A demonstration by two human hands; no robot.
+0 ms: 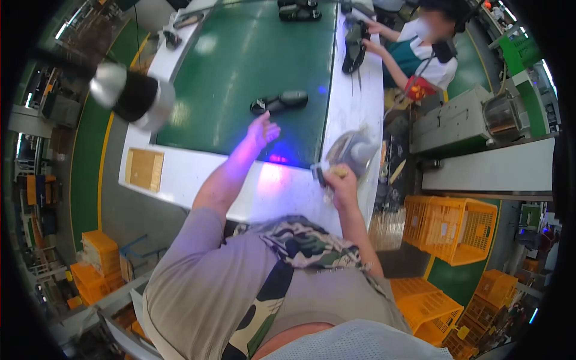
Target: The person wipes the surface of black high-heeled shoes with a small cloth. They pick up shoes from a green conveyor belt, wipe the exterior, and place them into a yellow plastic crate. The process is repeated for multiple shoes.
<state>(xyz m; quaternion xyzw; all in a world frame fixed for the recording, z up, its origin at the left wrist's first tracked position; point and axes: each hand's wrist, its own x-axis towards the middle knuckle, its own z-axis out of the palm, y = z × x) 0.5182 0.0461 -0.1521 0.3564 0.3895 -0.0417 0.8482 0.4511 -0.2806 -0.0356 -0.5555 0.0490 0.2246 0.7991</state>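
Note:
A black shoe (279, 102) lies on its long side across the green belt (240, 66), in front of me. My left hand (264, 129), lit purple, reaches toward its near side with the fingers apart and nothing in them. Whether a fingertip touches the shoe I cannot tell. My right hand (342, 182) is closed at the white table edge, on a small tool with a dark, blocky end (318, 175) and a pale part; its exact kind is unclear. Just beyond that hand stands a whitish, rounded container (359, 150) on a grey tray.
A lamp-like silver and black fixture (135, 99) hangs at left. Across the table a co-worker (414, 54) holds another dark shoe (355, 51). More dark shoes (299, 11) lie at the belt's far end. Orange crates (450, 228) stand at right, others (96, 264) at lower left.

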